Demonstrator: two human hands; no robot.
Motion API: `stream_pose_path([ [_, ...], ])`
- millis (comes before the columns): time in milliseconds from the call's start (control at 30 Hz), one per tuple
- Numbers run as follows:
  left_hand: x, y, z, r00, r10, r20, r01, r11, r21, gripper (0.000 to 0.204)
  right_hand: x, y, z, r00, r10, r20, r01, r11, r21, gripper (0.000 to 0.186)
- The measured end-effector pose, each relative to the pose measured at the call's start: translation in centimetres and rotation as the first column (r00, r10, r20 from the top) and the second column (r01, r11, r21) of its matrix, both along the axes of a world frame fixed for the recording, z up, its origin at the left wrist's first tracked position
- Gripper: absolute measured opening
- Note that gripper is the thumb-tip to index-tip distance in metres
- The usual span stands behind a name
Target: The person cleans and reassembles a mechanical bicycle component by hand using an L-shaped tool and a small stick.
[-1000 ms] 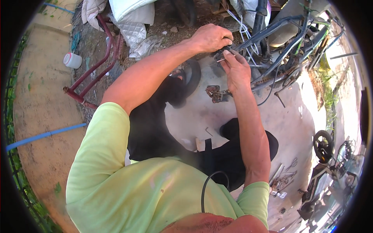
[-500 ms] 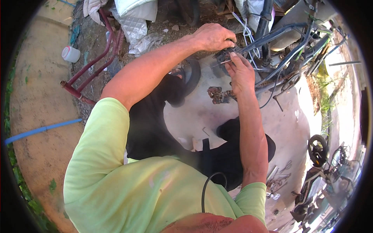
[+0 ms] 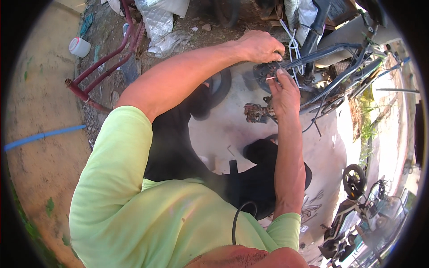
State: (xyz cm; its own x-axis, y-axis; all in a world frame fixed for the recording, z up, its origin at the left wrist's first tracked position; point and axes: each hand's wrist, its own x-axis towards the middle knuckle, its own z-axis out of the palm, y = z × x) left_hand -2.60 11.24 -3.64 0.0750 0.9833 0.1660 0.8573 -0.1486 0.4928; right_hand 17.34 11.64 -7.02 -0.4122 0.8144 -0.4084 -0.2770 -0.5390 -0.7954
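Note:
My left hand [image 3: 261, 47] is bent over a dark, greasy mechanical part [image 3: 267, 70] at the end of a dark tubular bike frame [image 3: 333, 48]. Its fingers and thumb close together at the part's upper edge; what they pinch is too small to make out. Just below, my right hand [image 3: 287, 94] is closed too, with a thin pale stick [image 3: 271, 78] poking out leftward between thumb and fingers. Its fingertips reach up against the same dark part. A rusty, brownish metal piece [image 3: 255, 112] is left of my right wrist.
White cord [image 3: 292, 44] hangs by the frame. At left stand a maroon tubular frame [image 3: 103, 59] and a white jar [image 3: 79, 47]; a blue pipe [image 3: 44, 135] lies nearby. Tools [image 3: 313, 206] lie on the floor beyond my right forearm. A motorbike [image 3: 353, 214] is at lower right.
Both hands have shifted slightly right in the view, and the surroundings have shifted a little as well. The hands stay at the same dark part, with the pale stick still in my right hand.

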Motion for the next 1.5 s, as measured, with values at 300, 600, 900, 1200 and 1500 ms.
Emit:
stream_pose_path([
  [300, 0.3, -0.2, 0.1, 0.994, 0.01, 0.112, -0.007, 1.0, -0.021, 0.025, 0.1, 0.2, 0.0, 0.999, -0.019, -0.042, 0.017, 0.999, -0.042, 0.035],
  [600, 0.6, 0.2, -0.2, 0.994, 0.012, 0.108, -0.01, 1.0, -0.02, 0.021, 0.1, 0.7, -1.1, 0.994, -0.016, -0.108, 0.002, 0.991, -0.132, 0.023],
  [900, 0.4, -0.1, 0.4, 0.999, 0.041, -0.014, -0.041, 0.998, -0.042, 0.021, 0.2, 0.6, -0.8, 0.995, -0.016, -0.098, 0.005, 0.994, -0.11, 0.025],
  [1200, 1.0, -0.3, 0.6, 0.998, -0.03, -0.061, 0.031, 0.999, 0.018, 0.015, 0.2, 0.5, -0.8, 0.996, -0.018, -0.087, 0.011, 0.996, -0.088, 0.024],
  [1500, 1.5, -0.3, 0.1, 0.987, -0.039, -0.153, 0.053, 0.994, 0.091, 0.014, 0.2, 0.5, -0.7, 0.996, -0.033, -0.086, 0.025, 0.996, -0.09, 0.024],
])
